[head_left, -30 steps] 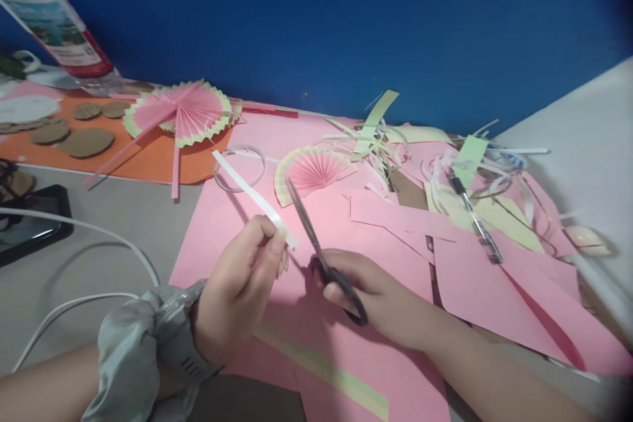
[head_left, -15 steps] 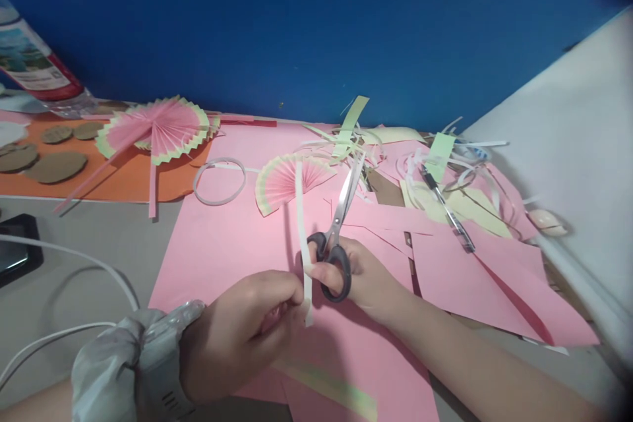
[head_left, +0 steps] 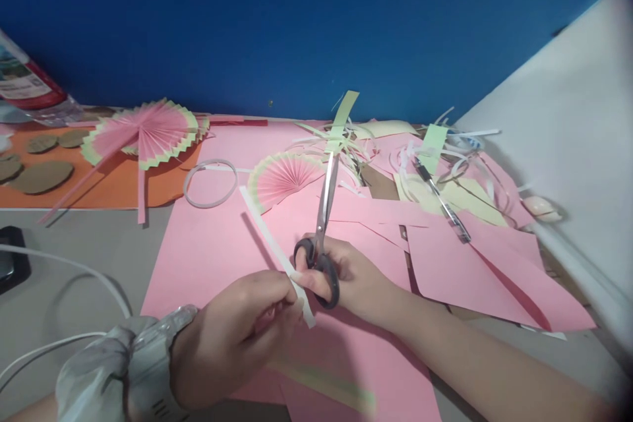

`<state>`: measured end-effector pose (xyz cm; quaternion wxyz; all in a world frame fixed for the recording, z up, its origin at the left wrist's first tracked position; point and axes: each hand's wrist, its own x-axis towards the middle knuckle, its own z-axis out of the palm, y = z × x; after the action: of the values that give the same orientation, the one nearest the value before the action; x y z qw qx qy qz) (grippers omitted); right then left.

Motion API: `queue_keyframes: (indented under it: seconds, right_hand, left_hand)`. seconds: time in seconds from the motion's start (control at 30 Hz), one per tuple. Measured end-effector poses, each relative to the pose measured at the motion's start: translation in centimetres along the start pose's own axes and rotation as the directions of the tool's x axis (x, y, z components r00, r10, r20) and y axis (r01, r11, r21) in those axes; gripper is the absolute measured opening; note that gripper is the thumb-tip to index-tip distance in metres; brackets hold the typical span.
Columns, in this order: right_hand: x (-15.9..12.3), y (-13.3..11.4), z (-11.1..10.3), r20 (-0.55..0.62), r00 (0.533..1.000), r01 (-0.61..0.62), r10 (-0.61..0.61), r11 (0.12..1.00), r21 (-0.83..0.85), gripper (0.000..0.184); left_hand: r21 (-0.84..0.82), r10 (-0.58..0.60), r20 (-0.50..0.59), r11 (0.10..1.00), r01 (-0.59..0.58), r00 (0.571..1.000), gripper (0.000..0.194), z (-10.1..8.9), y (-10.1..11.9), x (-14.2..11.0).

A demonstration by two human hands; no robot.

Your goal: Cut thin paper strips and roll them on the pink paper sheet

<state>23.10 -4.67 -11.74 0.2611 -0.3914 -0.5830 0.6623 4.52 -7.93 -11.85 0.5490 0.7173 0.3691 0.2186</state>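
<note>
My right hand (head_left: 346, 270) is closed on scissors (head_left: 324, 224) with black handles, its thumb through one loop. The blades point up and away and are nearly closed. Slanting up to the left is a narrow white paper strip (head_left: 267, 234). My left hand (head_left: 252, 323), fingers curled, pinches this strip near its lower end, while my right thumb touches it just above. Beneath both hands lie pink paper sheets (head_left: 208, 257), with a yellow-green band (head_left: 331, 386) near the front. A pleated pink paper fan (head_left: 281, 178) with a yellow-green border rests behind the strip.
A finished-looking pleated fan with sticks (head_left: 148, 135) lies on orange paper (head_left: 168, 188) beside cardboard discs (head_left: 42, 177). A tape ring (head_left: 211, 183) sits nearby. Paper scraps (head_left: 341, 138) and a pen (head_left: 442, 201) lie right. A bottle (head_left: 32, 89) stands back left.
The white strip has swung from almost upright to slanting left. The scissors have moved slightly left and stand more upright. Both hands keep their holds, and the view has shifted a little.
</note>
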Motion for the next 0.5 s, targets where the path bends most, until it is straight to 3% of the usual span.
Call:
queue_keyframes:
  seconds: [0.1,0.3,0.37,0.5]
  right_hand:
    - [-0.2,-0.1,-0.1,0.059,0.998,0.014,-0.011,0.999,-0.046,0.031]
    - [-0.5,-1.2,-0.6,0.208,0.978,0.036,0.013,0.972,-0.232,0.05]
    - [-0.5,-1.6,-0.7,0.258,0.965,0.038,0.039,0.958,-0.286,0.048]
    - [-0.7,-2.1,-0.6,0.339,0.937,0.049,0.085,0.928,-0.369,0.024]
  left_hand:
    - [-0.068,-0.007,-0.052,0.998,0.004,0.999,0.026,-0.1,-0.3,-0.3]
    - [-0.181,0.028,-0.314,0.98,-0.088,0.949,0.03,-0.3,-0.3,-0.9]
    - [-0.213,0.011,-0.363,0.972,-0.095,0.932,0.031,-0.2,-0.4,-1.1]
    - [-0.187,-0.009,-0.415,0.98,-0.075,0.91,0.028,0.0,-0.6,-1.3]
